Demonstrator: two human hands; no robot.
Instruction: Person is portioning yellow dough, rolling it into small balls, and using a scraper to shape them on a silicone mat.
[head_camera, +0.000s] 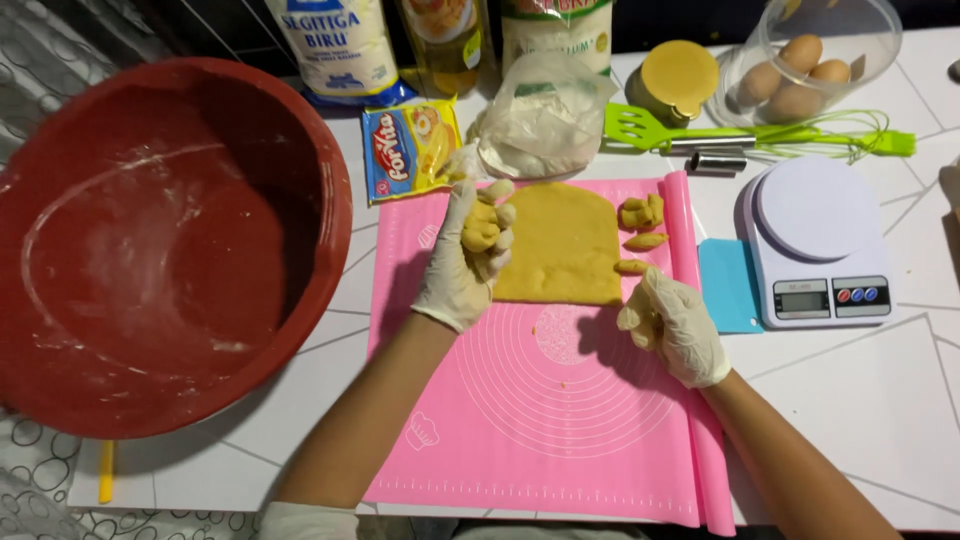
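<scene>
thin whitish disposable gloves cover the left hand (462, 262) and right hand (678, 326), forearms seemingly bare.

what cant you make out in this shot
All in the head view:
- Left hand: its fingers hide most of the dough lump.
- Right hand: curled fingers hide what it holds.
- Bags: tops cut off by the upper edge.
- Scale: display too small to read.
- Bowl: left side cut off.

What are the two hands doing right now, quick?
Left hand: closed around a lump of yellow dough scraps.
Right hand: curled shut, with a small bit of yellow dough in its grip.
</scene>
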